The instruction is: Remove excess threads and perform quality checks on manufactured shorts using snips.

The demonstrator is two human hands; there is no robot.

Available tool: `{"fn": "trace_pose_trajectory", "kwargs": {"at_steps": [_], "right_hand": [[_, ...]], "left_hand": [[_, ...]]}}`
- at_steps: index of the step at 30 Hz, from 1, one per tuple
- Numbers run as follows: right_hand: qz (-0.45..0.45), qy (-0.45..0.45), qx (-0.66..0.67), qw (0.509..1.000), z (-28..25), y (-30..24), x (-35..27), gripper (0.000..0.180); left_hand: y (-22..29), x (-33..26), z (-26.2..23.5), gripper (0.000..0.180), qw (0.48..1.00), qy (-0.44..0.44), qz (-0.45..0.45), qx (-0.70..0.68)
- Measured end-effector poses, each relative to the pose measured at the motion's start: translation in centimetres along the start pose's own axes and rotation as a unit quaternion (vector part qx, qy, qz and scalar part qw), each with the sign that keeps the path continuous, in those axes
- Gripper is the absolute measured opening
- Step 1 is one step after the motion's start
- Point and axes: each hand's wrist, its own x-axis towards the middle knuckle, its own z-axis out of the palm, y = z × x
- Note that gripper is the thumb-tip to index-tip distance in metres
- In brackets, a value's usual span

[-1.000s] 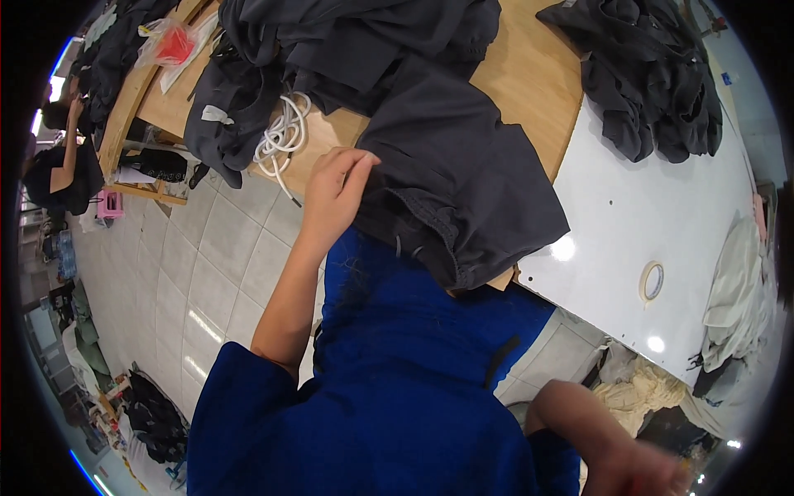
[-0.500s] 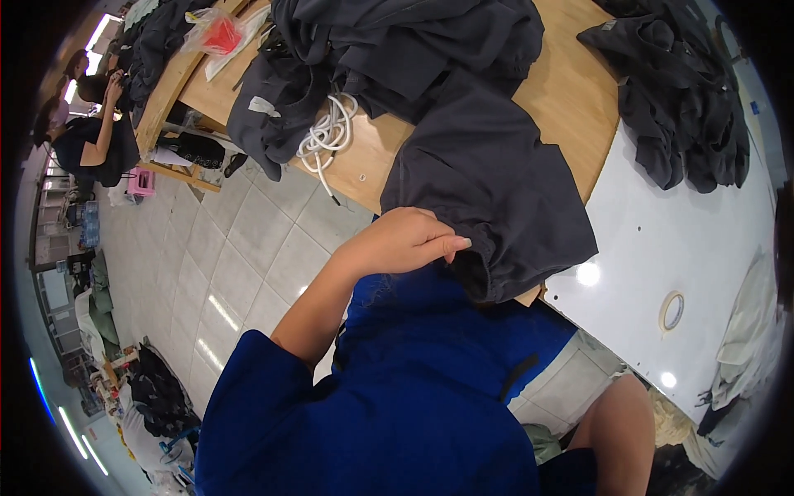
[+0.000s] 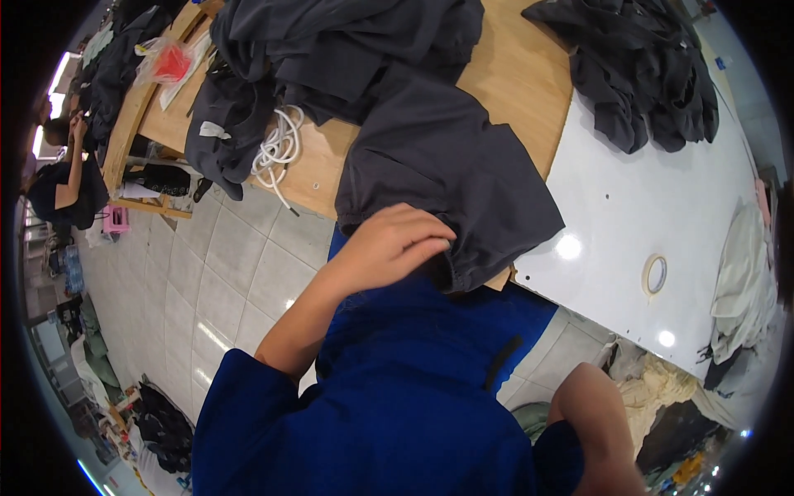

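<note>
A dark grey garment (image 3: 463, 169) with a gathered, elastic-looking edge lies over the near end of the wooden table (image 3: 514, 58). My left hand (image 3: 393, 244) is closed on that gathered edge, thumb on top and the other fingers partly hidden in the cloth. Of my right arm only the bent elbow (image 3: 589, 405) shows at the lower right; the hand is out of sight. A bundle of white cord (image 3: 278, 150) with a dark tip lies left of the garment. Behind it is a heap of dark grey garments (image 3: 356, 50).
To the right a white tabletop (image 3: 595, 236) bears a roll of tape (image 3: 655, 274) and more dark garments (image 3: 641, 83). Pale cloth (image 3: 738, 264) hangs at its far right edge. Another person (image 3: 62, 194) stands at the far left, beyond the tiled floor (image 3: 211, 273).
The whole view has shifted, so the tables and cloth sit further left. My left hand keeps its grip on the garment's edge, its back turned slightly more upward.
</note>
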Motion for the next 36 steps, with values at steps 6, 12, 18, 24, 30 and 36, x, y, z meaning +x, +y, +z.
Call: {"fn": "trace_pose_trajectory", "kwargs": {"at_steps": [6, 12, 18, 24, 30, 36], "right_hand": [[0.564, 0.402, 0.157, 0.704, -7.2, 0.6, -12.3, 0.047], [0.86, -0.11, -0.151, 0.475, -1.2, 1.9, -23.3, 0.034], [0.898, 0.005, -0.071, 0.433, 0.2, 2.6, -22.7, 0.042], [0.602, -0.04, -0.076, 0.794, -0.9, 3.2, -15.5, 0.048], [0.736, 0.008, 0.038, 0.676, -1.2, 2.5, -16.0, 0.041], [0.876, 0.097, -0.093, 0.463, -2.3, 0.3, -20.0, 0.04]], "left_hand": [[-0.2, -0.5, 2.3, 0.048, 0.974, -0.112, 0.079, 0.18], [-0.9, -1.3, 1.7, 0.032, 0.987, -0.084, 0.052, 0.13], [-1.9, -2.0, 1.4, 0.024, 0.975, 0.003, -0.065, -0.215], [-0.3, -1.6, -0.9, 0.044, 0.791, 0.216, -0.05, -0.571], [-4.1, 0.3, -5.5, 0.041, 0.823, 0.412, -0.2, -0.337], [-4.5, -1.6, -3.7, 0.021, 0.838, 0.448, -0.098, -0.295]]}}
